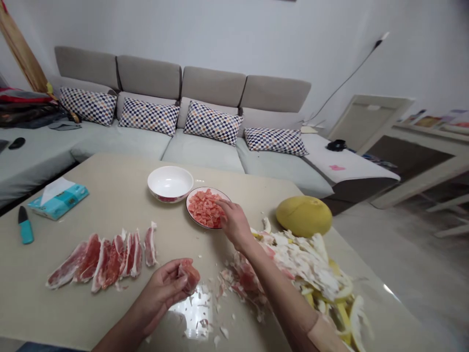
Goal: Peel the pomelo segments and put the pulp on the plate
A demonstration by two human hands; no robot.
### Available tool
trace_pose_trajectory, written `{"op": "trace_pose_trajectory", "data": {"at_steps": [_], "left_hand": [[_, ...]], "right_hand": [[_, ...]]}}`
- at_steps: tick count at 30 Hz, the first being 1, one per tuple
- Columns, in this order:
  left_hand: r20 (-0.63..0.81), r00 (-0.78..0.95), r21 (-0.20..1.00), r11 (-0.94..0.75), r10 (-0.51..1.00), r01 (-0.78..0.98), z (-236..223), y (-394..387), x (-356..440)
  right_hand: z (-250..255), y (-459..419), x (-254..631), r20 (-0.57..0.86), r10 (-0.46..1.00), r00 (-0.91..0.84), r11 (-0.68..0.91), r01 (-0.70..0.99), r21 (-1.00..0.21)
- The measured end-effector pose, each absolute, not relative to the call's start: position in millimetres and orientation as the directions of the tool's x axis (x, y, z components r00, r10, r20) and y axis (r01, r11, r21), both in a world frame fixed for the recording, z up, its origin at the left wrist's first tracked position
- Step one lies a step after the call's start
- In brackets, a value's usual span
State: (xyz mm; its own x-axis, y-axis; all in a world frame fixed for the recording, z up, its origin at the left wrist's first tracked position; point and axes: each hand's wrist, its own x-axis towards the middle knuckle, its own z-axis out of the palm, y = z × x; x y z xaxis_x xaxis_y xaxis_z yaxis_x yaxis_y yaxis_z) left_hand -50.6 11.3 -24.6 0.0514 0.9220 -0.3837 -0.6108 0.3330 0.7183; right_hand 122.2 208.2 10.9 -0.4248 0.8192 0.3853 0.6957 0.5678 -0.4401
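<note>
My left hand (pixel 164 288) is curled around a chunk of red pomelo flesh (pixel 190 276) low over the table. My right hand (pixel 234 222) reaches forward to a small plate (pixel 193 196) heaped with pink pomelo pieces (pixel 205 209); its fingers rest at the plate's right rim, pinched together, and whether they hold a piece is hidden. An empty white bowl (pixel 170 183) stands just left of the plate. Several peeled red pomelo segments (pixel 106 256) lie in a row to the left.
A heap of white and yellow pomelo peel (pixel 311 269) lies under and right of my right arm, with a whole yellow pomelo (pixel 304 215) behind it. A teal tissue pack (pixel 58 198) and a teal-handled knife (pixel 25 225) sit at the table's left. A grey sofa (pixel 205 151) stands behind.
</note>
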Motion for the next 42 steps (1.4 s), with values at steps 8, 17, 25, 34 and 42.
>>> {"op": "trace_pose_trajectory", "data": {"at_steps": [8,17,25,34,42], "left_hand": [[-0.153,-0.132,0.932,0.098,0.979,-0.350,-30.3,12.4,-41.8],[0.091,-0.205,0.995,-0.083,0.974,0.047,-14.7,1.5,-26.1],[0.008,-0.101,0.986,-0.024,0.995,-0.163,-10.9,-5.9,-21.2],[-0.083,0.105,0.786,0.130,0.991,-0.604,-5.9,-8.2,-25.5],[-0.137,0.021,0.765,0.119,0.990,-0.632,-4.3,-7.1,-26.1]], "right_hand": [[28.4,115.9,132.7,0.430,0.743,-0.514,0.660,0.450,-0.602],[20.1,43.8,127.9,0.577,0.698,-0.425,0.712,0.329,-0.620],[6.5,28.4,128.7,0.772,0.511,-0.378,0.843,0.397,-0.363],[-3.3,20.9,130.2,0.751,0.569,-0.333,0.799,0.439,-0.411],[1.4,21.9,135.1,0.658,0.687,-0.309,0.722,0.390,-0.571]]}}
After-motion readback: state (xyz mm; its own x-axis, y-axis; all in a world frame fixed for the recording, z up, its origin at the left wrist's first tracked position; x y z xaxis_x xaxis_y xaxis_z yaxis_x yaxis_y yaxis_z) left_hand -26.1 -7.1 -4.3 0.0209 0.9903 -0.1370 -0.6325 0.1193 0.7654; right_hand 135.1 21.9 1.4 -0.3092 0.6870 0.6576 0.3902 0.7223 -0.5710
